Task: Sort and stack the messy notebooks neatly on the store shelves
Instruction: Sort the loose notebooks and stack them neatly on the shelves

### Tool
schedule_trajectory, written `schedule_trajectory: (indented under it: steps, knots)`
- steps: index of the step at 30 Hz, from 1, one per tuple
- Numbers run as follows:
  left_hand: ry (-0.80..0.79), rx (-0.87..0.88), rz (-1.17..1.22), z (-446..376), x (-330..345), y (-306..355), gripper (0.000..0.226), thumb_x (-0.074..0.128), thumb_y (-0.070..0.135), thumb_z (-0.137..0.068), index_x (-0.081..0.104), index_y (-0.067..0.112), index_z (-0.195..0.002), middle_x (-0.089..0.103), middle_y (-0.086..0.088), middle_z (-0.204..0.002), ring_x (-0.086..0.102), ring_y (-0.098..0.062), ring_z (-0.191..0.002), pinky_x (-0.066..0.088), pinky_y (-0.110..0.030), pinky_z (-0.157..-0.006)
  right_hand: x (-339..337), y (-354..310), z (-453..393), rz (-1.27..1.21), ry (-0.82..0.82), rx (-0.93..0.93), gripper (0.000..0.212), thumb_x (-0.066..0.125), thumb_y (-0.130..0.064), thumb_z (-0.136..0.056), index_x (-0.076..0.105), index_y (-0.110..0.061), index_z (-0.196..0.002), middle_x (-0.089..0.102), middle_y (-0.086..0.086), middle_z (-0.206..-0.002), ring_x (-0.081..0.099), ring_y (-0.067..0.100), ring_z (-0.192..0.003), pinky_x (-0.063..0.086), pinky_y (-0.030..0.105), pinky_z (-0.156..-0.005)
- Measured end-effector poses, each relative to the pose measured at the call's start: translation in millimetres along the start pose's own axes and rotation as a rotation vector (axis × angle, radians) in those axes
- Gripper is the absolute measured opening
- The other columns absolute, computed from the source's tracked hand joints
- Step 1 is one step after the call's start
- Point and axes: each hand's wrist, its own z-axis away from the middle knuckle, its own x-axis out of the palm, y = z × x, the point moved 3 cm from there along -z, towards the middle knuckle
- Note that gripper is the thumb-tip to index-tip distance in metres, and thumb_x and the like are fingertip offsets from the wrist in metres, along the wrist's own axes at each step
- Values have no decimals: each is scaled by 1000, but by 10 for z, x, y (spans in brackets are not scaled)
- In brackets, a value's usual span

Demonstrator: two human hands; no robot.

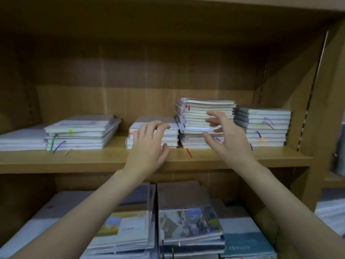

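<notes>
The light-brown wood-grain shelf board (93, 157) sets the tone; every stack I see on it is white-edged paper. Left on that board, the stack of white notebooks (80, 133) shows a bright green ribbon marker, a darker green one and a purple one. The tallest stack of cream-and-white notebooks (203, 116), toward the board's right, has a small red tab near its top and an orange-red ribbon (189, 152) hanging over the board's front edge. Right of it, the grey-spined white notebooks (265, 126) carry blue and orange ribbons. Below the board lies a notebook with a blue-and-yellow painted cover (188, 225) and a teal-covered book (246, 243).
</notes>
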Motion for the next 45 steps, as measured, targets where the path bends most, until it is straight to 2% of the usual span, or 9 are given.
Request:
schedule_trajectory:
  steps: [4,8,12,19,24,29,34,39,45]
  knots:
    - [-333,-513,29,-35,64,-472,62,60,47,-84,34,30,-138,27,-9,-144,27,-32,-132,27,-43,-105,430,-305,-200,-65,-241,2,43,61,-13,-89,48,-10,-131,58,7,-120,59,18,-102,46,27,-93]
    - [-595,-492,140,-57,77,-776,69,63,41,-85,25,41,-142,35,-11,-139,44,-29,-124,37,-32,-97,938,-437,-229,204,-438,150,63,50,-23,-94,19,-10,-147,23,14,-150,31,32,-133,26,32,-107]
    - [-535,-336,72,-112,30,-921,67,65,38,-84,29,43,-141,57,-5,-112,54,-24,-108,40,-29,-87,1124,-471,-314,344,-504,326,71,50,-19,-94,6,-9,-149,-1,20,-154,36,40,-127,35,38,-100]
    - [-441,-391,167,30,-99,-1221,62,70,31,-82,39,41,-134,51,3,-81,53,-19,-83,34,-27,-68,1175,-453,-383,152,-474,376,77,66,-32,-86,20,-16,-145,28,9,-143,37,30,-129,36,33,-100]
    - [-452,-529,514,121,-94,-1433,73,79,15,-72,39,48,-123,61,-5,-109,58,-20,-108,47,-35,-97,1307,-477,-428,-36,-491,479,98,73,-37,-80,7,-16,-151,32,7,-150,34,23,-135,30,27,-104]
    - [-391,-483,374,158,-109,-1348,77,76,18,-74,38,38,-137,60,5,-89,61,-21,-96,50,-37,-90,1238,-380,-414,-214,-373,536,94,81,-28,-72,26,-25,-148,45,2,-136,42,14,-118,33,26,-99]
    - [-392,-551,463,202,-142,-1372,93,77,18,-73,22,43,-145,63,-5,-119,60,-20,-109,48,-39,-96,1267,-297,-400,-416,-393,573,86,82,-20,-71,36,-30,-143,42,1,-140,39,18,-128,35,32,-105]
    - [-384,-624,474,176,-182,-1377,103,72,11,-79,0,35,-149,57,-7,-131,55,-20,-119,43,-37,-102,1327,-307,-432,-370,-468,544,80,71,-28,-83,24,-32,-147,36,1,-145,38,18,-129,33,26,-98]
    - [-355,-721,448,151,-158,-1363,90,65,7,-84,6,18,-151,49,-10,-140,47,-26,-127,38,-36,-105,1336,-349,-446,-181,-332,547,87,74,-30,-80,23,-13,-148,42,5,-145,41,22,-131,34,32,-105]
